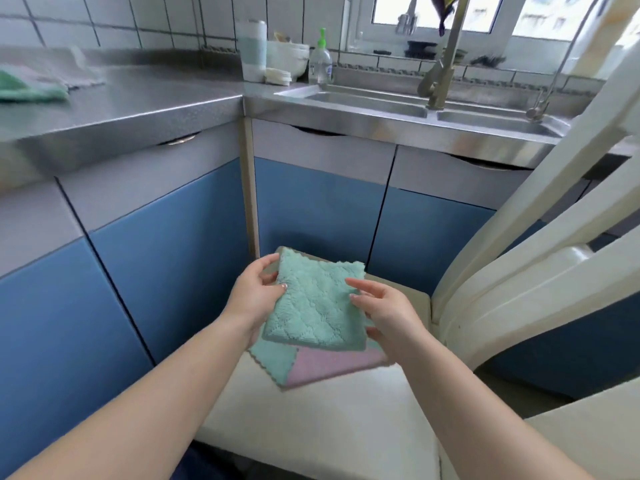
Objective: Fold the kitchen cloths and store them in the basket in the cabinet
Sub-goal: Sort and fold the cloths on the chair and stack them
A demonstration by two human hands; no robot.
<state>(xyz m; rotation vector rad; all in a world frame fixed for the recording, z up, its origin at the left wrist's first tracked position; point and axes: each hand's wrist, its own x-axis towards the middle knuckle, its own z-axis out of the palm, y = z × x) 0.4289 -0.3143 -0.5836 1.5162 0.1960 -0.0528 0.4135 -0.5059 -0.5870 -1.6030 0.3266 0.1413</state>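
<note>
Steel worktop and blue cabinet doors wrap a kitchen corner, and a cream chair seat stands in front of them. Over that seat the left hand grips the left edge of a folded green cloth, thumb on top and fingers beneath. The right hand holds its right edge, thumb under, fingers loosely spread above. Just beneath, a folded green-and-pink cloth lies on the seat. Farther out, more cloths sit blurred at the worktop's left end. A soap bottle stands by the sink.
</note>
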